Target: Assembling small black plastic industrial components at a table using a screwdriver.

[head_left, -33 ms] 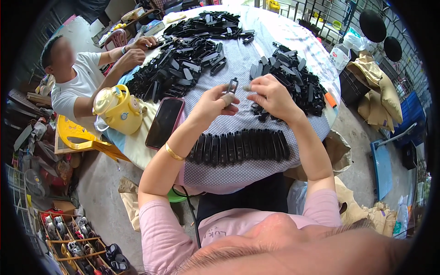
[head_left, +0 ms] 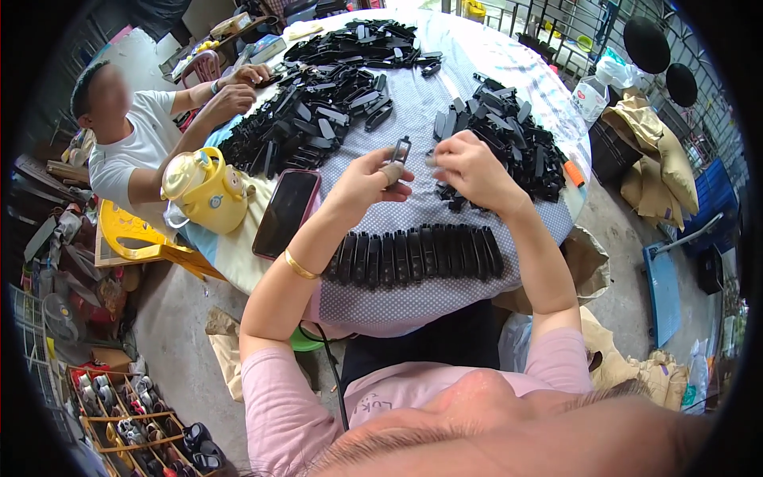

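Observation:
My left hand (head_left: 380, 180) is closed on a small black open plastic frame (head_left: 401, 150), held upright above the table; a beige cover wraps one of its fingers. My right hand (head_left: 470, 170) is just to the right, apart from the frame, with its fingers pinched together; a covered fingertip shows, and whatever the pinch holds is hidden. Behind it lies a heap of black plastic parts (head_left: 520, 131). Nearer to me, a row of black plastic pieces (head_left: 413, 254) stands side by side on the dotted tablecloth (head_left: 397, 300).
More black parts (head_left: 306, 119) are heaped at the left and far side. A phone (head_left: 286, 213) and a yellow jug (head_left: 211, 195) stand left of my forearm. Across the left edge, a person (head_left: 131, 135) handles parts. An orange cylinder (head_left: 573, 174) lies at the right edge.
My right hand's fingers have curled in and dipped slightly. The frame in my left hand has shifted a little; the rest looks the same.

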A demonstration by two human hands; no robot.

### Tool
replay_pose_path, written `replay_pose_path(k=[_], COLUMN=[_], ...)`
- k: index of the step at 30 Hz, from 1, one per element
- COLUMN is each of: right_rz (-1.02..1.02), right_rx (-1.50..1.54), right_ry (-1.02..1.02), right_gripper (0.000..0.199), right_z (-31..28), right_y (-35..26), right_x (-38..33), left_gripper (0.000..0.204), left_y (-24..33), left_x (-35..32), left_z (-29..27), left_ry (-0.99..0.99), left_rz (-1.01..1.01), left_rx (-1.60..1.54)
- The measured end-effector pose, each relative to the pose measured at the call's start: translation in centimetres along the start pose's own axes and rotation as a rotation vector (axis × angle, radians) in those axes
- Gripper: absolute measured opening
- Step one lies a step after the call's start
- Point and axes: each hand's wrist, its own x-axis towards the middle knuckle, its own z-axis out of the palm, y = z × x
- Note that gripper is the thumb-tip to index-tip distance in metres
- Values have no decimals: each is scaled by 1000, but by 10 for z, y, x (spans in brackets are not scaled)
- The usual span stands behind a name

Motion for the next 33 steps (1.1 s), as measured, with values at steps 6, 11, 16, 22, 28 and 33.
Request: replay_pose_path(k=[6, 11, 16, 22, 28, 33], right_rz=[126, 87, 89, 338, 249, 66], right_rx=[-281, -215, 363, 803, 973, 910], right_ry=[-183, -128, 150, 117, 226, 407], right_gripper=[11, 8, 5, 11, 15, 15], right_z=[9, 6, -1, 6, 4, 17], right_y=[-10, -7, -11, -7, -27, -27], right_x=[-10, -7, -1, -3, 0, 3], left_gripper=[28, 28, 30, 28, 30, 29], left_y=[-1, -3, -4, -3, -14, -20], left_x=[4, 1, -1, -1, -3, 2], left_z=[-6, -7, -2, 0, 6, -5], left_ry=[-21, -31, 114, -17, -130, -268], left_rz=[-93, -128, -22, -82, 100, -32], left_rx=[-195, -325, -144, -335, -269, -330])
